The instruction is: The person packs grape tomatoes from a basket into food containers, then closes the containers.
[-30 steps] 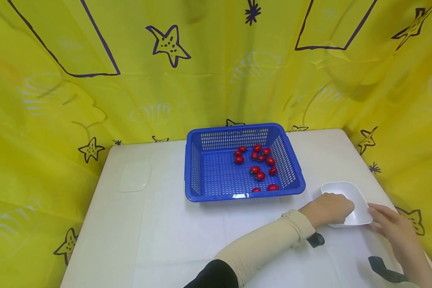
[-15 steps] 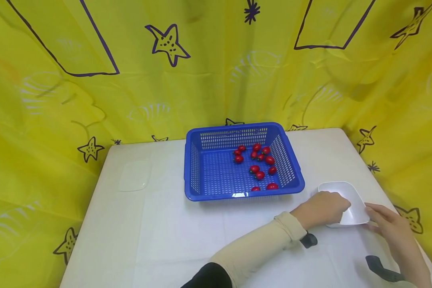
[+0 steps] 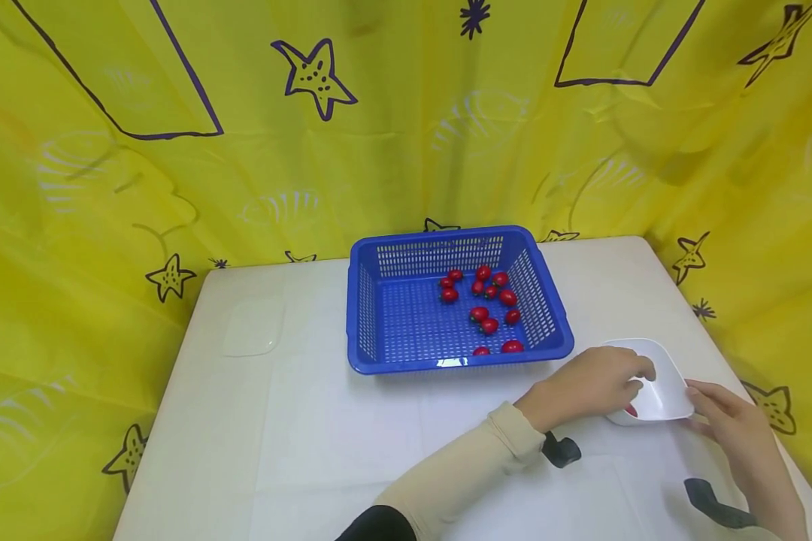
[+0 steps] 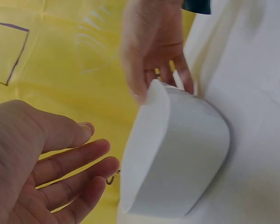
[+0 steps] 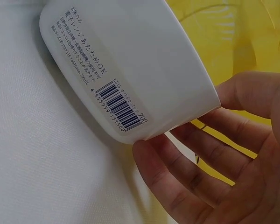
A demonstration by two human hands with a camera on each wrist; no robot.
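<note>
A white square plastic container [image 3: 668, 394] stands at the right of the table; its side carries a printed barcode label [image 5: 123, 105] in the right wrist view. My right hand [image 3: 737, 421] holds its right corner, thumb at the rim and fingers against the outside. Over its left side hovers my left hand [image 3: 592, 383], fingers loosely bent around nothing; in the left wrist view this hand [image 4: 56, 163] is apart from the container [image 4: 191, 144]. One red cherry tomato [image 3: 631, 410] shows inside, partly hidden by the near wall; the rest of the inside is partly covered by the left hand.
At the back middle sits a blue plastic basket [image 3: 353, 315] with several cherry tomatoes [image 3: 479, 314], mostly on its right side. A clear flat lid [image 3: 250, 330] lies at the left of the white table [image 3: 338, 451]. A yellow patterned curtain [image 3: 392, 173] surrounds the table.
My left hand has drawn back leftward and up out of the container, its fingers loosening. A red cherry tomato now shows inside. The right hand keeps hold, having shifted slightly left with the container.
</note>
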